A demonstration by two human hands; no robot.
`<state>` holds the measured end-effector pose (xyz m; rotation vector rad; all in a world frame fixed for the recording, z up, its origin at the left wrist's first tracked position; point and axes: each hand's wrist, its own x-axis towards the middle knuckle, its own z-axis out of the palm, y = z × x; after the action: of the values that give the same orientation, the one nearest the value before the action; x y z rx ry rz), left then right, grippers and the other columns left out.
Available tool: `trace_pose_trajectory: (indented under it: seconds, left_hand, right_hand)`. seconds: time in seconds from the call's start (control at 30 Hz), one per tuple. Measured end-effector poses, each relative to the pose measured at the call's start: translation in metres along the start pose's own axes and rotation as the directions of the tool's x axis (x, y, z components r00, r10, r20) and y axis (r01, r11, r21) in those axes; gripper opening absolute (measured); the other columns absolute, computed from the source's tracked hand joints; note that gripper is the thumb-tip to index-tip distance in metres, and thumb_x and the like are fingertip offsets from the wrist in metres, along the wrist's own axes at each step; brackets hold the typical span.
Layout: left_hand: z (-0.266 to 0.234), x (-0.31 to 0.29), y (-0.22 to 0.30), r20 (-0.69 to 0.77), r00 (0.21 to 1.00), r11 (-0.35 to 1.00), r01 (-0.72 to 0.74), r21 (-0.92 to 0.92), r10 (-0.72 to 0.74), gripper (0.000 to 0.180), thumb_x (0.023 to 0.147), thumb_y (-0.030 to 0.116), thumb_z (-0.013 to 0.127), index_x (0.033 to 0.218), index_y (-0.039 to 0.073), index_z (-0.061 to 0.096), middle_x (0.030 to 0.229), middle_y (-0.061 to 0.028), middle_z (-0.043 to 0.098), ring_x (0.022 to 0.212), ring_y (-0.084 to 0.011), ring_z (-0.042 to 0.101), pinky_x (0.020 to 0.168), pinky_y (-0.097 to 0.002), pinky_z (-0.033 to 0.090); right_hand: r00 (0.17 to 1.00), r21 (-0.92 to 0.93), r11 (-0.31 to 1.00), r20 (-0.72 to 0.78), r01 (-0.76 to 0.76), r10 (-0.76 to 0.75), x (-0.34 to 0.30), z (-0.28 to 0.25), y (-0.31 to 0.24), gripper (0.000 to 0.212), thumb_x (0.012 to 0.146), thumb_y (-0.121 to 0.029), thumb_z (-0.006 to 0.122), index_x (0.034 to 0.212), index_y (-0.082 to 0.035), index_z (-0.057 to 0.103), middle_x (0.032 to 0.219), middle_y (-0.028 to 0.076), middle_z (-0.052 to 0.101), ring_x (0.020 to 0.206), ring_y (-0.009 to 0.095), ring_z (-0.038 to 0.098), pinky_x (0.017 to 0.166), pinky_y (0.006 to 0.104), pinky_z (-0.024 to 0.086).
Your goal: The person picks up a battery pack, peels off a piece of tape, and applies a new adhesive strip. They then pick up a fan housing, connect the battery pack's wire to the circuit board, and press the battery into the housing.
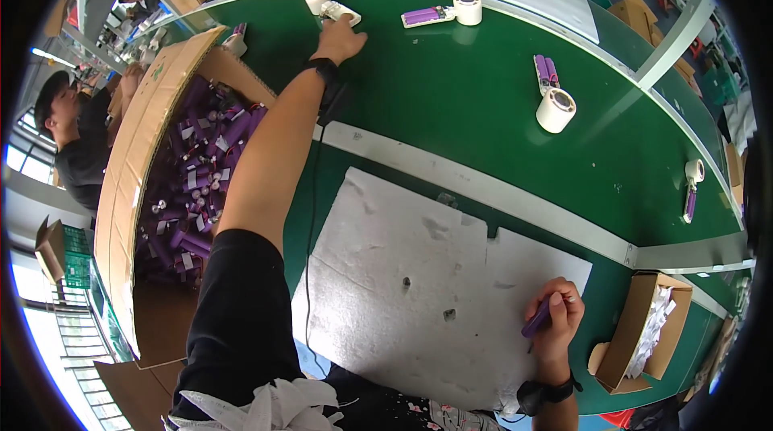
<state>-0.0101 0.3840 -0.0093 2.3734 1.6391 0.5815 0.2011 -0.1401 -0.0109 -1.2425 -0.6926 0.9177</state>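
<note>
My left hand [340, 39] reaches far across the green surface, its fingers at the handle of a white device [319, 1] with a drum-shaped head. The thumb stands apart from the fingers, and the hand partly covers the handle. Low on the right, my right hand [555, 320] is closed around a purple cylindrical battery [537, 319], held over a grey-white foam mat [419, 270]. Under my left arm stands a cardboard box [122, 189] full of purple batteries [197, 165] with wires and white tabs.
More white devices with purple batteries in their handles lie on the green conveyor [483, 69], one at the far middle [467, 9], one to the right [555, 111]. A small carton [624, 334] of white strips stands at right. Metal rail [451, 177] crosses ahead. Co-workers [68, 133] sit left.
</note>
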Motion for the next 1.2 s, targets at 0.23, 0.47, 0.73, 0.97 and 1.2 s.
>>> trace_pose_trajectory:
  seconds: [0.23,0.47,0.73,0.97,1.2]
  left_hand:
    - [0.032,0.025,-0.029,-0.179,0.978,0.982,0.135,0.134,-0.111,0.042,0.077,0.036,0.07,0.112,0.012,0.066,0.111,-0.0175,0.064,0.104,-0.0366,0.059,0.094,-0.0407,0.047]
    - [0.004,-0.006,-0.003,0.074,0.996,0.99,-0.049,-0.134,0.059,0.028,0.08,0.034,0.07,0.091,0.008,0.069,0.08,-0.0084,0.07,0.074,-0.0264,0.067,0.068,-0.04,0.053]
    - [-0.058,-0.179,0.136,0.435,0.86,0.723,0.118,-0.681,0.269,0.027,0.081,0.029,0.071,0.08,0.003,0.066,0.07,-0.003,0.062,0.061,-0.0096,0.059,0.053,-0.0242,0.047]
    - [-0.048,-0.355,0.195,0.373,0.691,0.572,-0.071,-0.817,0.619,0.017,0.08,0.012,0.074,0.08,0.003,0.06,0.071,-0.0021,0.06,0.062,-0.0095,0.056,0.056,-0.024,0.046]
    - [-0.046,-0.36,0.184,0.389,0.65,0.65,-0.219,-0.727,0.653,0.02,0.074,0.011,0.076,0.082,0.005,0.059,0.07,-0.0054,0.059,0.06,-0.0166,0.056,0.057,-0.0287,0.047]
  right_hand:
    - [1.0,-0.08,0.997,-0.006,0.024,-0.025,0.007,0.001,0.002,0.026,0.093,-0.027,0.054,0.088,-0.001,0.053,0.072,0.006,0.05,0.05,0.013,0.051,0.046,0.0247,0.039]
    - [0.999,-0.079,0.996,-0.005,0.034,-0.035,0.006,0.004,-0.001,0.026,0.093,-0.026,0.054,0.086,-0.001,0.053,0.072,0.006,0.049,0.05,0.013,0.05,0.046,0.0244,0.038]
    - [1.0,-0.019,1.0,-0.005,0.018,-0.018,-0.001,-0.002,-0.001,0.021,0.092,-0.02,0.054,0.083,-0.001,0.051,0.07,0.005,0.047,0.048,0.013,0.049,0.044,0.0245,0.038]
    - [0.991,-0.218,0.968,0.029,-0.122,0.132,0.0,0.018,-0.022,0.018,0.088,-0.012,0.064,0.091,-0.004,0.048,0.078,0.005,0.061,0.053,0.008,0.052,0.046,0.0222,0.04]
    - [0.967,-0.435,0.881,0.075,-0.187,0.243,-0.005,0.014,-0.028,0.026,0.082,-0.004,0.066,0.098,-0.004,0.045,0.083,0.006,0.065,0.062,0.006,0.054,0.05,0.0211,0.041]
